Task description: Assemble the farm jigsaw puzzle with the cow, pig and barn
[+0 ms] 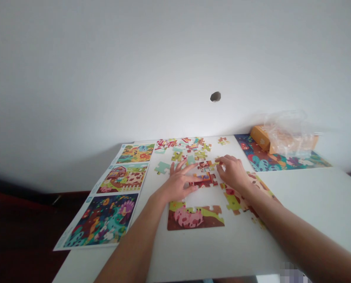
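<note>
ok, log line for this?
left hand: spread, fingers on red section | right hand: curled, grip unclear | pig section: nearer side | box: far right

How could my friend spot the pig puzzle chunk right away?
Find the white table, then the left hand. Just nearer the person lies a joined puzzle chunk with a straight brown near edge. Its pink, spotted pig sets it apart from its neighbours.

The left hand (176, 186) partly hides the red puzzle section (211, 182), the right forearm (293, 224) the cow section (233, 200).
</note>
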The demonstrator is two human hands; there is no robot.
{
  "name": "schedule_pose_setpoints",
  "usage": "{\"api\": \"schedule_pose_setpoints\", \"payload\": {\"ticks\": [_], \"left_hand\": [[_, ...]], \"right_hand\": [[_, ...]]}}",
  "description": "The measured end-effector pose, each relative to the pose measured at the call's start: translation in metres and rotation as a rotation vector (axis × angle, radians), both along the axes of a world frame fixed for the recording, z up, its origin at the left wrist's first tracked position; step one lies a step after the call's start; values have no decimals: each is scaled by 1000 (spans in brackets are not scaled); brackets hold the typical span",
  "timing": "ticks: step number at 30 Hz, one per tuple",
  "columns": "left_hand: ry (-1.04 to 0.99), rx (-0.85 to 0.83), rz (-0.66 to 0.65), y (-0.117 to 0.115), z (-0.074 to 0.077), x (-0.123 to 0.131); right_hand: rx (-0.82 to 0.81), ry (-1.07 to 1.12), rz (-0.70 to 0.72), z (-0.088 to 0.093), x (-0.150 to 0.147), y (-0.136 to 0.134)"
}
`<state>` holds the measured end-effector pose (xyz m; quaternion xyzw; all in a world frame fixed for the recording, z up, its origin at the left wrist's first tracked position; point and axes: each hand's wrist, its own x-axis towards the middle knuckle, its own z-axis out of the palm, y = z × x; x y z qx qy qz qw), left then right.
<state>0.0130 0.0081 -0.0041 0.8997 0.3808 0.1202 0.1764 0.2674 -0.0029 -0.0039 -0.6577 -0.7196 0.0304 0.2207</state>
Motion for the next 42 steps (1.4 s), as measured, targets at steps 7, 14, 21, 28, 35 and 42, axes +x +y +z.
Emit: {"api": "schedule_pose_setpoints", "payload": {"ticks": [7,14,21,28,35,42], "left_hand": [[-56,-60,-67,-3,1,4],[-141,-65,-88,-5,3,6],[-107,-2,-47,-4,-2,7],[-147,-110,-106,-4,1,9],[-160,-121,-110,-5,4,9],[-178,-125,-144,-5,2,7]], "right_hand": [[-249,-95,182,40,-51,65],[-228,-61,374,41,-155,163],[-270,-47,297,15,-223,196],[-383,-20,229,11,-227,216],[-450,93,89,16,-221,214],[-358,346,60,30,-211,203]]}}
